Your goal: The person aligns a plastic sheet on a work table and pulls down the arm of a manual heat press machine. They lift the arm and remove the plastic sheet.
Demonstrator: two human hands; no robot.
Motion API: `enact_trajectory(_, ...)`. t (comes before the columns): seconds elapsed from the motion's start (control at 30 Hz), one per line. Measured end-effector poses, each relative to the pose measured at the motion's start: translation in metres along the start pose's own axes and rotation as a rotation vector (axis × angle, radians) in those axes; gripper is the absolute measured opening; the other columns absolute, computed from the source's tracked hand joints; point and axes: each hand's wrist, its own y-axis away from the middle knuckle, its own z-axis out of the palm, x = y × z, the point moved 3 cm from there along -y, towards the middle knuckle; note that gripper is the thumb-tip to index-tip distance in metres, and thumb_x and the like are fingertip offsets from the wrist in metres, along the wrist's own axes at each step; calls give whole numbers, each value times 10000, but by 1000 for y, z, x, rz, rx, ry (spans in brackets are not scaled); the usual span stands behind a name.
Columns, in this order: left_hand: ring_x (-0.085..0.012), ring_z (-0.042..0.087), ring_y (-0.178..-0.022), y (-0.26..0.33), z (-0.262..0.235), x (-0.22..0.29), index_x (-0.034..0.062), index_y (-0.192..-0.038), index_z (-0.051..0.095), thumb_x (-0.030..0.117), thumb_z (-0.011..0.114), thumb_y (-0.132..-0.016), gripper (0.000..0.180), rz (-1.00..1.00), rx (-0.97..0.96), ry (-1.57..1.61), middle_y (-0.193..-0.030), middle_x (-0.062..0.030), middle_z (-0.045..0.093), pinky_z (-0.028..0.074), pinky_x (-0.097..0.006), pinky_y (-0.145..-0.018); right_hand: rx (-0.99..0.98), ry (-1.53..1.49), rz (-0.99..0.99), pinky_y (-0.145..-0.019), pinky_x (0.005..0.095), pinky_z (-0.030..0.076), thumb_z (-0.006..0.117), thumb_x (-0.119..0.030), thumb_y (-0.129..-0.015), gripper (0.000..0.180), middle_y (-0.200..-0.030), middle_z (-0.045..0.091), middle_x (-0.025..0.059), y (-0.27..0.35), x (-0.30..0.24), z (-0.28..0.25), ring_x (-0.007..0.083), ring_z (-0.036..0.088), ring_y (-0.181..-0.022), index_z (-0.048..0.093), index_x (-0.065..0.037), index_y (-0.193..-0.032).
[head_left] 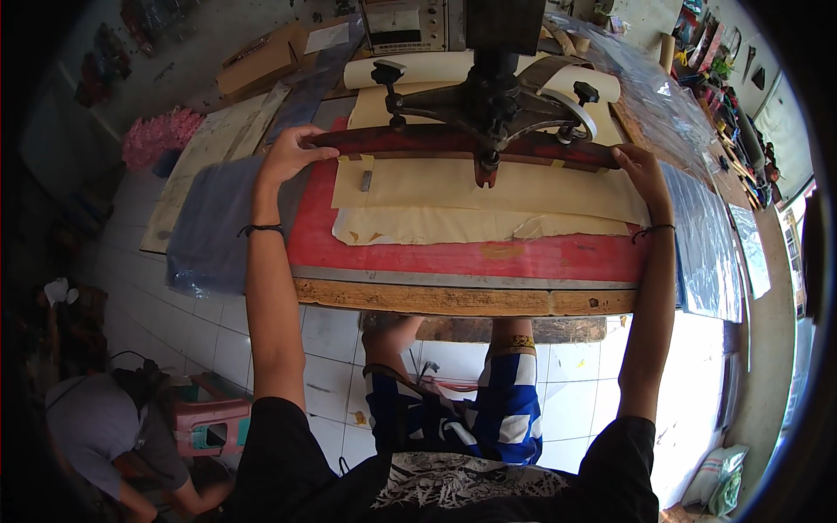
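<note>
Two hands, left, right, gripping red press bar ends

Both bare forearms are reaching forward and spread wide, the left hand curling its fingers over at the wrist-banded end, the right hand apparently gripping likewise, its fingers partly hidden.

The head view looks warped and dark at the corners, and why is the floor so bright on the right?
In the head view, the fisheye lens bows the wooden table edge and leaves black corners; daylight washes out the tiled floor at lower right; the clear plastic sheets show glare; the left hand and right hand on the red bar look sharp.
</note>
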Motion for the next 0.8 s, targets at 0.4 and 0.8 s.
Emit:
enact_trajectory(0.4, -69, 639, -723, 4, 2, 14, -17, -1029, 712, 176, 841, -776, 343, 20, 23, -58, -889, -43, 732, 513, -233, -687, -14, 51, -31, -917, 403, 485, 685, -489, -890, 511, -1003, 723, 87, -2, 12, -5, 191, 658, -987, 715, -21, -1093)
enact_trajectory(0.8, -59, 622, -716, 5, 1, 13, -13, -1034, 717, 166, 836, -782, 331, 36, 16, -49, -878, -32, 727, 502, -231, -676, -5, 67, -30, -904, 395, 492, 693, -493, -883, 520, -959, 726, 88, -2, 9, -5, 190, 671, -947, 717, -12, -1080)
